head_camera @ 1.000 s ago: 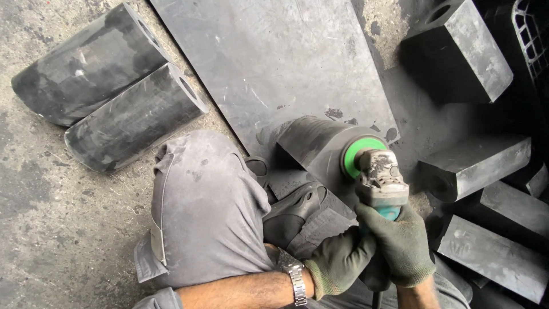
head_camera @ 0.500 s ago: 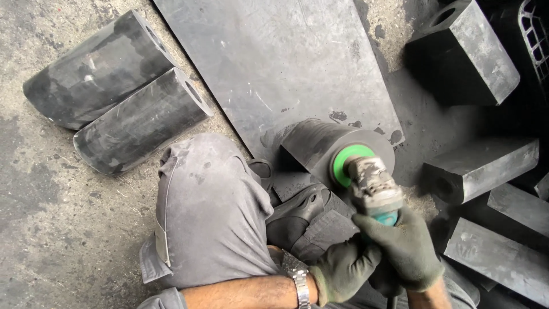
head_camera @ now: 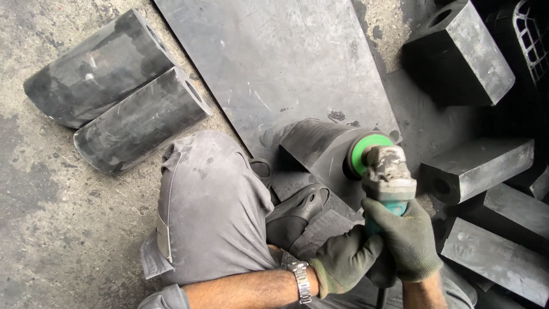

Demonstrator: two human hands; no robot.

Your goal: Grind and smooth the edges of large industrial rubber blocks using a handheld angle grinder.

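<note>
Dusty grey concrete floor filled the left of the view, stained dark in patches. On it, at upper left, two black rubber cylinders lay side by side, touching along their length, their hollow ends turned toward the right. Beside them a broad dark rubber sheet ran from the top edge down toward the middle. Below it the person's bent knee in grey trousers rose in the foreground, with a dark sandal just to its right.

A third black cylinder rested on the lower end of the sheet, against the foot. An angle grinder with a green disc met that cylinder's right-hand end face. The left hand, in a green-grey glove with a metal wristwatch at the wrist, was curled closed around the rear of the grinder. The right hand, gloved alike, was clamped around the tool's teal body just behind the head.

Farther right, several black rubber blocks lay scattered, one at the top with a round hole in it.
</note>
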